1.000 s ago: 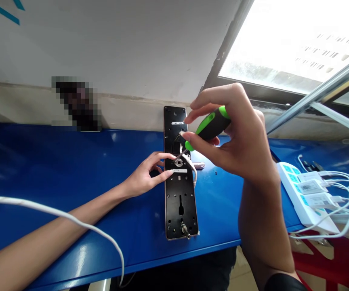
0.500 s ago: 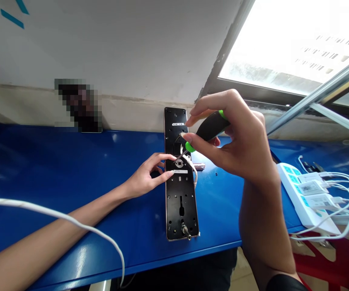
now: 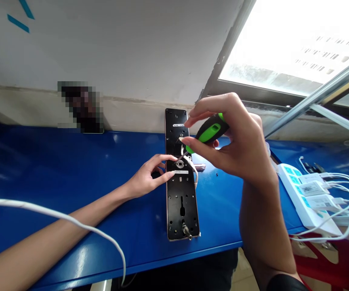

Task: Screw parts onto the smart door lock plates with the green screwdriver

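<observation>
A long black door lock panel (image 3: 177, 206) lies back side up on the blue table, running away from me. My left hand (image 3: 150, 173) holds its left edge, index finger and thumb resting on the black face on either side of a silver ring with a square hole. My right hand (image 3: 238, 141) grips a black and green screwdriver (image 3: 212, 128), which slants down to the left. Its tip meets the panel by my left index finger, just above the ring. A white cable (image 3: 195, 171) loops out of the panel. Part of a shiny handle (image 3: 200, 167) sticks out to the right.
A white power strip (image 3: 295, 194) with several plugged-in adapters and cables stands at the right. Small dark bits (image 3: 217, 174) lie right of the panel. A loose white cord (image 3: 71, 220) crosses above my left forearm. The wall and window frame border the table's back.
The screwdriver's handle has turned in my right hand, showing its green inlay now. My left hand stays on the panel. The view has shifted slightly.
</observation>
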The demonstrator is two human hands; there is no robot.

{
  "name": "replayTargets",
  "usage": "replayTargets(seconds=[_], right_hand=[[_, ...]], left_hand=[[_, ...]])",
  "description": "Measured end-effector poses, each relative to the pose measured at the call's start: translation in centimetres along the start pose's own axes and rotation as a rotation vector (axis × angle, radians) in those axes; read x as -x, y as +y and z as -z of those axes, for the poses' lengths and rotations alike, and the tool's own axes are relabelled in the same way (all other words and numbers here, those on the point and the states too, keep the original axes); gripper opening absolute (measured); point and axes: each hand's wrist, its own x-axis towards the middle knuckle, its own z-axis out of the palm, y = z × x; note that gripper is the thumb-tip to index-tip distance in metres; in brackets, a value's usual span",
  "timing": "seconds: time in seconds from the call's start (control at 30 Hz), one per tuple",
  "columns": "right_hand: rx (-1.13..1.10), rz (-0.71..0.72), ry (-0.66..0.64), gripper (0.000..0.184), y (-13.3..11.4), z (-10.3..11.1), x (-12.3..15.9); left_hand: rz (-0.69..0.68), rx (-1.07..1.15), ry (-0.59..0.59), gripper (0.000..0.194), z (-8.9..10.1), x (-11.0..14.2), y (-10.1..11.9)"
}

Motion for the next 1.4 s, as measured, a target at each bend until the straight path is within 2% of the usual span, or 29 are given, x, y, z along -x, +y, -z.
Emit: replayTargets(seconds=[0.1,0.17,0.23,0.33,0.47,0.67,0.9,1.13,1.23,1.4], right_hand=[[-0.027,0.018,-0.011,0.046,-0.03,0.13,-0.12],[-0.052,0.0,-0.041,0.057,-0.24,0.29,-0.15],[-0.054,-0.035,-0.059,0.061,-0.45,0.37,-0.12],[-0.033,-0.065,-0.042,0.051,-0.45,0.25,-0.01],[0.021,0.007,0.029,0.035,-0.08,-0.07,-0.06],[-0.034,-0.021,-0.026,0.057,-0.41,0.24,-0.27],[0.024,-0.045,0.022,0.03,-0.26,-0.05,0.03],[-0.046,-0.047,-0.035,0.051,-0.56,0.28,-0.11],[-0.042,-0.042,-0.023,0.046,-0.44,0.28,-0.15],[0.026,0.011,0.037,0.026,0.0,-0.04,-0.08]], left_hand=[[0.012,-0.005,-0.004,0.039,0.03,-0.03,0.27],[0.018,-0.013,-0.003,0.039,0.07,-0.06,0.48],[0.021,-0.019,0.002,0.039,0.1,-0.09,0.61],[0.025,-0.019,0.005,0.04,0.13,-0.13,0.56],[0.024,-0.007,-0.009,0.04,0.11,-0.12,0.34],[0.027,-0.018,0.003,0.038,0.09,-0.05,0.61],[0.04,0.004,-0.007,0.041,0.05,-0.01,0.12],[0.026,-0.006,-0.002,0.038,0.08,-0.12,0.71],[0.034,-0.014,-0.006,0.039,0.11,-0.08,0.66],[0.051,0.01,-0.016,0.041,0.07,0.0,0.35]])
